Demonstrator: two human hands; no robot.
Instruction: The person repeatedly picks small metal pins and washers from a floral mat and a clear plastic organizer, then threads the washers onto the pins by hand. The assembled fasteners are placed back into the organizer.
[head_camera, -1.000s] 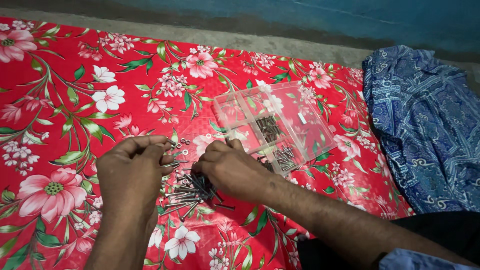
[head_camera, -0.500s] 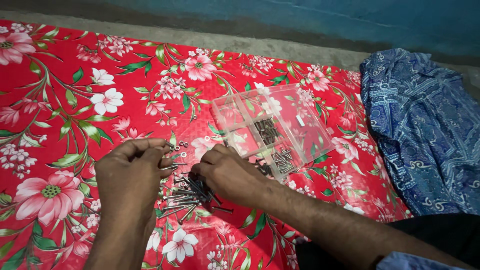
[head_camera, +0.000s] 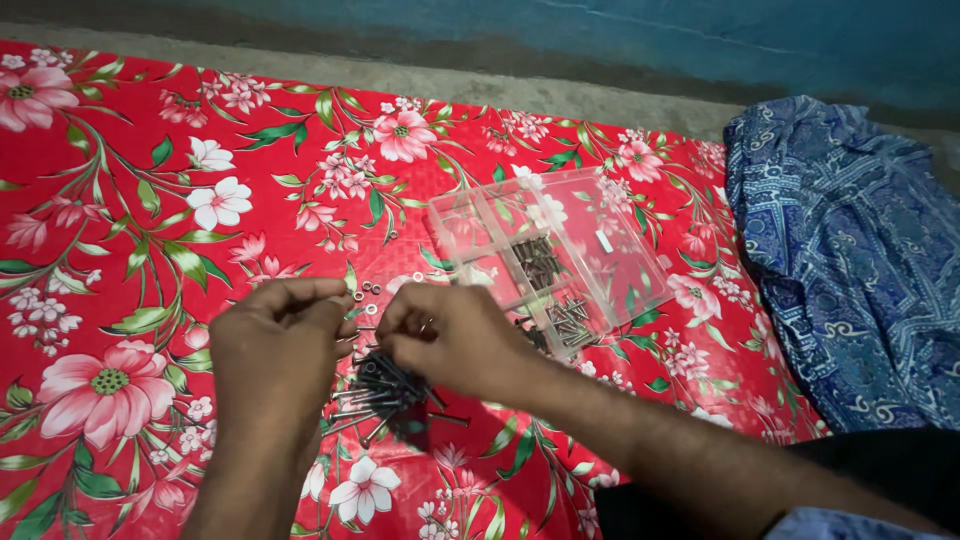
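A red cloth printed with pink and white flowers and green leaves (head_camera: 180, 200) covered most of the floor, running from the near left to the far right. At the far edge a strip of bare grey floor (head_camera: 520, 90) lay against a blue-green wall (head_camera: 700, 40). To the right, touching the red cloth's edge, lay a crumpled blue patterned cloth (head_camera: 850, 260). On the red cloth, right of centre, sat a clear plastic compartment box (head_camera: 545, 255), lying open and flat, with dark screws gathered in two of its compartments and the rest showing the flowers through. Just near and left of the box the two hands met. The left hand (head_camera: 275, 350) came up from the near left edge, its fingers curled inward with the fingertips pinched together toward the right; whatever small piece it held was hidden between them, so I could not tell what it gripped. The right hand (head_camera: 450, 335) reached in from the near right, its forearm crossing the cloth, fingers likewise bunched and closed, almost touching the left hand's fingertips; its hold was also too small to make out. Directly beneath and just near the hands lay a loose pile of dark screws (head_camera: 385, 395) on the cloth. A few small metal washers (head_camera: 370, 290) lay scattered just beyond the hands, between them and the box.
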